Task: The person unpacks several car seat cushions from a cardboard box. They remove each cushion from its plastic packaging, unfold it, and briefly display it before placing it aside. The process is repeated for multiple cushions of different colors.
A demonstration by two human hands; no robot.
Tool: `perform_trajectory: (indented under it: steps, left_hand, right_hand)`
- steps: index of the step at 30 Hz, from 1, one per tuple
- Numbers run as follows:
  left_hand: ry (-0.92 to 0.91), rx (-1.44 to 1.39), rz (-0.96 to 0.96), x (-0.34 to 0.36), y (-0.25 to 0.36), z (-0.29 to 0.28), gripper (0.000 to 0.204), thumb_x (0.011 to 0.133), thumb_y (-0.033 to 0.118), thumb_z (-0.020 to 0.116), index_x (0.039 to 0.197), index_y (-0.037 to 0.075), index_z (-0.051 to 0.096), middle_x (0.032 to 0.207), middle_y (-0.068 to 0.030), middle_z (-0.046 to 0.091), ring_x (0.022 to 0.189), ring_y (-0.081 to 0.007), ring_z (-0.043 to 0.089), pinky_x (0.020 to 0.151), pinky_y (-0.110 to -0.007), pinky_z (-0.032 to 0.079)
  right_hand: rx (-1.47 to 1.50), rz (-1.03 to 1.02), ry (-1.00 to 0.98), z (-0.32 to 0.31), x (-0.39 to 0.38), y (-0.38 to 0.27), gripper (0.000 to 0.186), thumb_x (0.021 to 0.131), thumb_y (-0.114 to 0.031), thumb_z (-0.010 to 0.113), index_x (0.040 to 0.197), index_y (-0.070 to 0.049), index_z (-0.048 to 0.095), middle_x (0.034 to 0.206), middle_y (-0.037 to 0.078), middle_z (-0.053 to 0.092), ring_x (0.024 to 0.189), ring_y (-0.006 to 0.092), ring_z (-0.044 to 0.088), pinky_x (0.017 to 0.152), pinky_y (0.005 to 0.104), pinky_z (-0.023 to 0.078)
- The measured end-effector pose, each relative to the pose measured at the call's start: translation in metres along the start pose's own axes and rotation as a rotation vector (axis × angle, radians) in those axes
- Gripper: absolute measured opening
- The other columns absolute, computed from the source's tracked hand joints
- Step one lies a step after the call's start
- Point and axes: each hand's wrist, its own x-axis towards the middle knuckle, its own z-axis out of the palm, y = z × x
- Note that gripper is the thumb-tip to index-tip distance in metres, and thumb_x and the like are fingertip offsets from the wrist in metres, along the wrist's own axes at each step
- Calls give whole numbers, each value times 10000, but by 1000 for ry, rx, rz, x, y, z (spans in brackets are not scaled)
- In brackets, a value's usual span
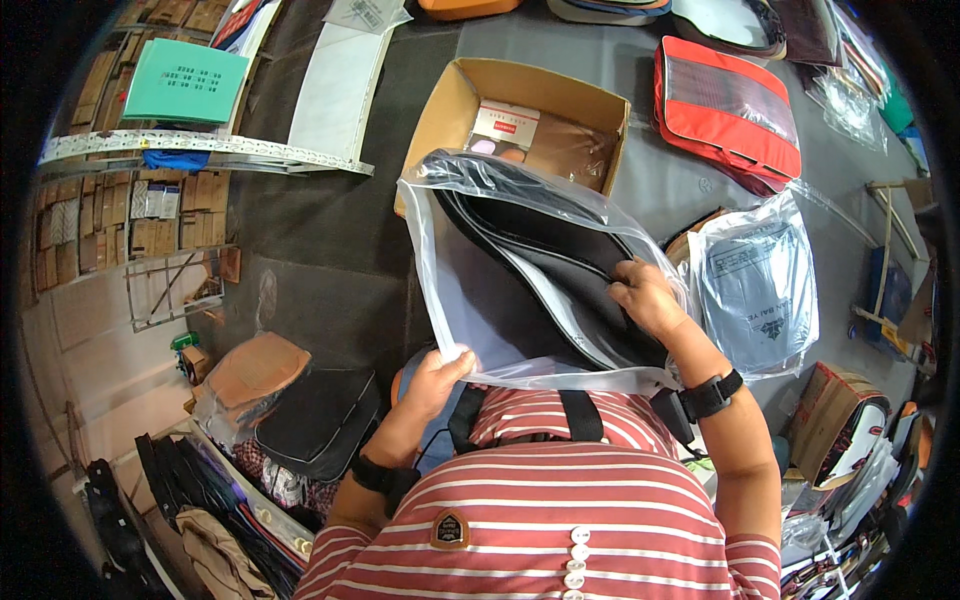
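Observation:
A clear plastic bag with a whitish edge (428, 262) spreads open in front of my body. Its near left corner is pinched in my left hand (440, 380), fingers closed. Partly inside the bag lies a black fabric case (545, 262) with piped edges and a grey-white strip along one side. My right hand (645, 297) grips the right edge of the case, thumb on top, fingertips partly hidden. Just beyond the bag stands an open cardboard box (590, 92), holding a small white-and-red packet (505, 125) and clear plastic wrapping.
A red case with a mesh top (725, 110) lies at the far right. Nearer, a plastic-wrapped dark blue item (757, 285) rests on the grey surface. At the left are a black bag (318, 422), a brown-orange piece (258, 372) and a metal shelf edge (250, 150).

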Motion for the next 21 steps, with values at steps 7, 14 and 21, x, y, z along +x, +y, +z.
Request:
perform_trajectory:
  steps: [7,14,21]
  left_hand:
    - [438,694,255,-2,10,-4,255,785,104,647,981,-19,539,995,-165,562,897,-251,559,803,-383,449]
    - [-108,1573,967,52,77,62,355,774,87,486,1123,68,554,1143,-118,527,1146,-292,468,1024,-478,298]
    - [-154,1491,1046,65,60,43,50,723,111,529,755,74,537,868,-73,539,873,-229,540,807,-350,428]
  right_hand:
    - [268,-83,-173,-3,-3,-21,314,748,-204,568,946,31,631,928,221,599,915,339,570,834,369,436]
    - [153,-273,-238,22,-7,-42,224,734,-185,576,855,-7,637,899,198,608,930,365,553,860,414,424]
    - [125,-148,-35,12,-6,-35,241,747,-194,553,880,-11,635,901,204,593,893,367,565,830,410,438]
